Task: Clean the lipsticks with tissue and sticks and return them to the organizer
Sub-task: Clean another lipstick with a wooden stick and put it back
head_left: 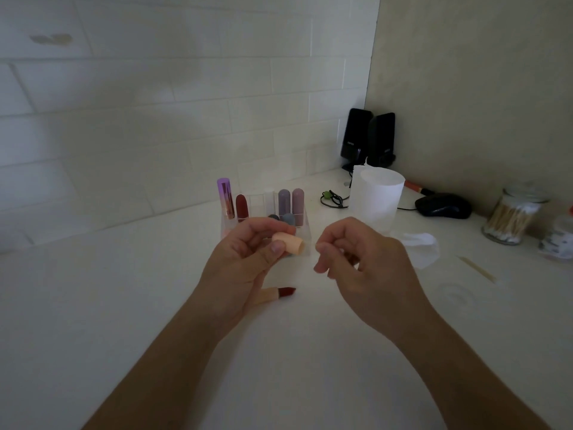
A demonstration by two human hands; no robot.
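My left hand (248, 259) grips a peach lipstick cap (291, 243) between thumb and fingers, its open end facing right. Just right of it, my right hand (356, 259) has curled fingers that pinch what looks like a thin stick, of which only a pale tip shows. The matching lipstick (277, 293), peach base and dark red bullet, lies uncapped on the counter under my left hand. Behind my hands stands the clear organizer (305, 225) holding a purple lipstick (224, 197), a red one (242, 207) and two mauve ones (290, 203).
A white cup (376, 197) stands right of the organizer, a crumpled tissue (418, 245) in front of it. A wooden stick (477, 270) lies farther right. A jar of cotton swabs (511, 217), a black mouse (443, 206) and two speakers (369, 138) sit along the wall.
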